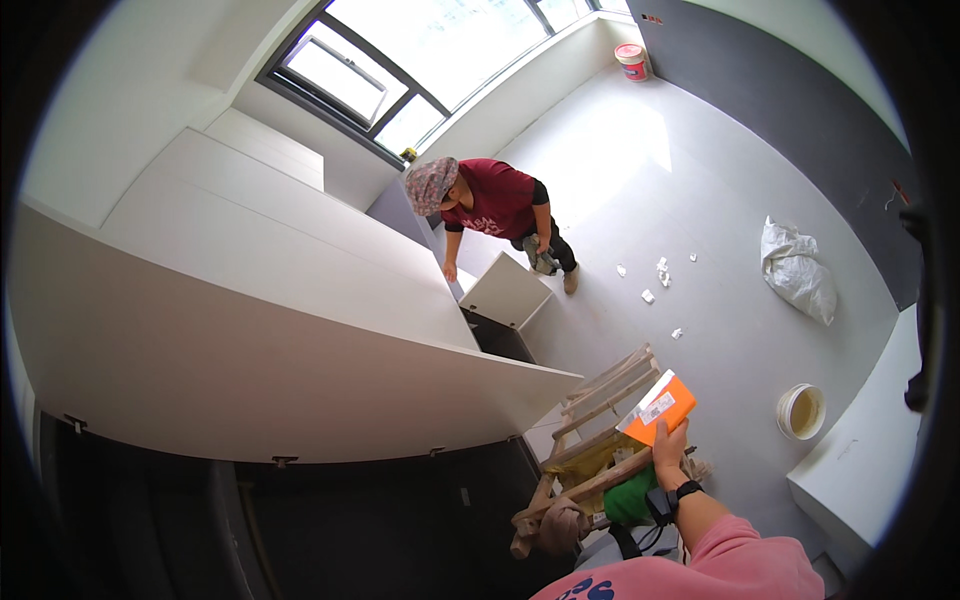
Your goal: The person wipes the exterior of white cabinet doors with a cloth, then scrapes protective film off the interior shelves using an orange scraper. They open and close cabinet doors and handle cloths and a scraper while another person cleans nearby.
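My right hand (670, 445) grips an orange and white packet (663, 409) by its lower edge. The packet bears a printed label and a code. Below it stands a wooden stepladder (604, 433). A brown cloth (562, 526) hangs at the ladder's top, and a green cloth or bag (630, 496) lies close by my forearm. Something yellow (585, 471) shows between the rails. To the left, a large pale cabinet door (300, 367) spans the view, with hinges along its lower edge and a dark cabinet interior (375, 517) beneath. My left hand is out of view.
A co-worker (499, 206) in a red shirt stands at a low open cabinet door (508, 291), holding a grey cloth-like thing. On the floor are white scraps (663, 271), a white sack (796, 271), an open bucket (801, 412) and a lidded red bucket (631, 62). A white cabinet (862, 442) stands right.
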`<state>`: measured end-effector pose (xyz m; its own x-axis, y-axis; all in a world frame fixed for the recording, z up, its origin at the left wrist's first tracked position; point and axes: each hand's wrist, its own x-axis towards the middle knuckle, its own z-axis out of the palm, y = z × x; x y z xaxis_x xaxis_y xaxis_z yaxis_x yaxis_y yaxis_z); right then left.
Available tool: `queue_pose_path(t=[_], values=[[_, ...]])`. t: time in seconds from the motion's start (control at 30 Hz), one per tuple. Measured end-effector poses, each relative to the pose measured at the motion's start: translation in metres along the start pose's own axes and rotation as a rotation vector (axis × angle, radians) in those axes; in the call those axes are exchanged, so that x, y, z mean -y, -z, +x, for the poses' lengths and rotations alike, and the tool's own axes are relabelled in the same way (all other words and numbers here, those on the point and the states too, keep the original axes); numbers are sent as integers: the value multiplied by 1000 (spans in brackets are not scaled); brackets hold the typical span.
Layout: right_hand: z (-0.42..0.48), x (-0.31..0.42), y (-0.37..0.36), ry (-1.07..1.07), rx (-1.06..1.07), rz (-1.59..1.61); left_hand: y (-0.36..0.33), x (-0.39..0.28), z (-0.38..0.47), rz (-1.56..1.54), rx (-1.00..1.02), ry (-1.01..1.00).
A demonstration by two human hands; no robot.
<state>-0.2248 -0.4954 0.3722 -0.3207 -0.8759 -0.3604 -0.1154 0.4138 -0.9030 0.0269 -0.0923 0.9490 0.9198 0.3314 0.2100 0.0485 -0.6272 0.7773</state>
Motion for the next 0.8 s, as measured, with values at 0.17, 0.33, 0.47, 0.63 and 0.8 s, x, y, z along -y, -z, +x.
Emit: queue_pose_path(t=[0.17, 0.33, 0.47, 0.63, 0.8], values=[[-1, 0, 2, 20, 30, 25, 0, -4, -3, 18, -7, -2], [-2, 0, 3, 6, 43, -10, -2, -7, -3, 26, -3, 1], [-1, -1, 4, 16, 63, 6, -3, -9, -4, 33, 1, 3], [1, 0, 5, 30, 49, -4, -3, -10, -4, 34, 0, 4], [1, 2, 5, 15, 63, -30, -2, -10, -6, 34, 6, 7]])
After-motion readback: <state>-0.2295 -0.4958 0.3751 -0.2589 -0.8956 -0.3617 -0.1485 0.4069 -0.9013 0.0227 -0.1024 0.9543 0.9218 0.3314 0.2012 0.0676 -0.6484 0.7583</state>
